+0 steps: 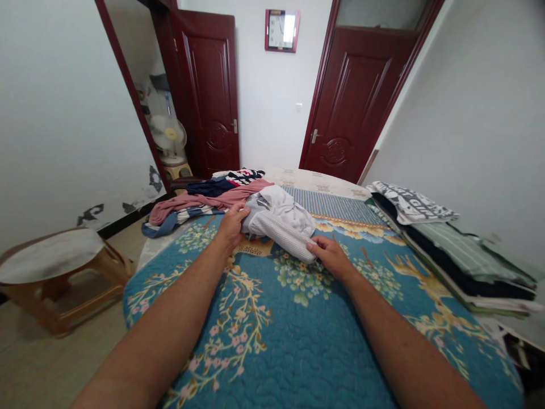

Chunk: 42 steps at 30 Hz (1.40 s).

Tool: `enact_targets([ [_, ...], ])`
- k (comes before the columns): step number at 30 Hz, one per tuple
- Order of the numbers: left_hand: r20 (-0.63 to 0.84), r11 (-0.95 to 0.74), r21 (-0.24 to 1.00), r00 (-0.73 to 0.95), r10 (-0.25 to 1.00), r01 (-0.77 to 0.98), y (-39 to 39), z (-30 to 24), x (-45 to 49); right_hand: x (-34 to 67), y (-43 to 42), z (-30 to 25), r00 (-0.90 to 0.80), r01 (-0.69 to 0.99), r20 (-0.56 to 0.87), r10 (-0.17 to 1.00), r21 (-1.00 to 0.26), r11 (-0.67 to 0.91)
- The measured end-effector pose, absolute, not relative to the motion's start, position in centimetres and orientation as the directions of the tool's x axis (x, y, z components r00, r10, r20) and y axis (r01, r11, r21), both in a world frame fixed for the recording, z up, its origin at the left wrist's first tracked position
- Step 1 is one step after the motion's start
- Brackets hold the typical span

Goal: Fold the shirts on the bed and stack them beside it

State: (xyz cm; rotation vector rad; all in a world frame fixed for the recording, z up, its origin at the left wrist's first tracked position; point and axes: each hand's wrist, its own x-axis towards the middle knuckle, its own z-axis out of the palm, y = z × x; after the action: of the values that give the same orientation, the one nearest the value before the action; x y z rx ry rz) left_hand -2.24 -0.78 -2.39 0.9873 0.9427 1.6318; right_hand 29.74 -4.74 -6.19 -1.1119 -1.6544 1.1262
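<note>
A crumpled light grey and white garment (284, 218) lies bunched on the teal flowered cover (272, 329) of the table. A finely ribbed or striped band of it faces me. My left hand (232, 226) grips its left side, thumb on top. At the right end of the band, my right hand (330, 255) pinches the cloth between thumb and fingers. The exact kind of garment cannot be made out in this bunched state.
Loose clothes, among them a pink one (208, 200), heap at the table's far left. A stack of folded clothes (460, 250) stands along the right edge. On the floor at left is a stool (55, 255). Two dark red doors (208, 85) are behind.
</note>
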Motion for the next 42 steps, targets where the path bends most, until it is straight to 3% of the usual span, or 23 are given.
enact_targets([
  [4, 0.193, -0.271, 0.938, -0.322, 0.927, -0.218, 0.2, -3.0, -3.5, 29.5, -4.9, -6.0, -0.227, 0.198, 0.148, 0.963, -0.961, 0.194],
  [8, 0.262, -0.207, 0.964, -0.453, 0.852, 0.168, 0.5, -3.7, -4.2, 29.1, -4.8, -6.3, -0.225, 0.148, 0.178, 0.958, -0.965, 0.214],
  [11, 0.47, -0.234, 0.842, -0.45, 0.759, 0.486, -0.4, -3.3, -3.6, 29.1, -4.5, -6.8, -0.239, 0.079, 0.183, 0.954, -0.975, 0.207],
  [14, 0.662, -0.358, 0.679, -0.324, 0.676, 0.641, -2.4, -1.9, -1.5, 28.9, -4.5, -6.8, -0.23, 0.046, 0.196, 0.953, -0.976, 0.211],
  [16, 0.659, -0.464, 0.632, -0.114, 0.744, 0.621, -4.2, -1.0, 0.8, 28.5, -4.9, -6.2, -0.214, 0.072, 0.222, 0.951, -0.967, 0.242],
  [19, 0.447, -0.52, 0.673, 0.271, 0.852, 0.526, -6.7, -0.5, 4.2, 27.7, -5.8, -5.0, -0.214, 0.12, 0.261, 0.941, -0.949, 0.29],
  [21, 0.337, -0.499, 0.689, 0.377, 0.863, 0.526, -7.5, -0.9, 5.8, 27.2, -6.3, -4.5, -0.227, 0.143, 0.271, 0.935, -0.941, 0.307],
  [29, 0.26, -0.415, 0.686, 0.331, 0.907, 0.598, -7.4, -2.5, 6.6, 26.8, -6.7, -5.2, -0.317, 0.225, 0.336, 0.887, -0.882, 0.415],
  [35, 0.164, -0.375, 0.773, 0.41, 0.897, 0.512, -7.7, -2.5, 6.8, 26.9, -7.3, -4.6, -0.296, 0.328, 0.399, 0.868, -0.811, 0.485],
  [39, 0.306, -0.482, 0.674, 0.383, 0.872, 0.559, -7.8, -2.3, 6.9, 26.9, -7.5, -4.4, -0.321, 0.335, 0.412, 0.853, -0.793, 0.509],
  [42, 0.447, -0.513, 0.649, 0.264, 0.855, 0.562, -7.3, -1.5, 6.1, 27.2, -7.2, -4.8, -0.336, 0.371, 0.391, 0.857, -0.781, 0.503],
])
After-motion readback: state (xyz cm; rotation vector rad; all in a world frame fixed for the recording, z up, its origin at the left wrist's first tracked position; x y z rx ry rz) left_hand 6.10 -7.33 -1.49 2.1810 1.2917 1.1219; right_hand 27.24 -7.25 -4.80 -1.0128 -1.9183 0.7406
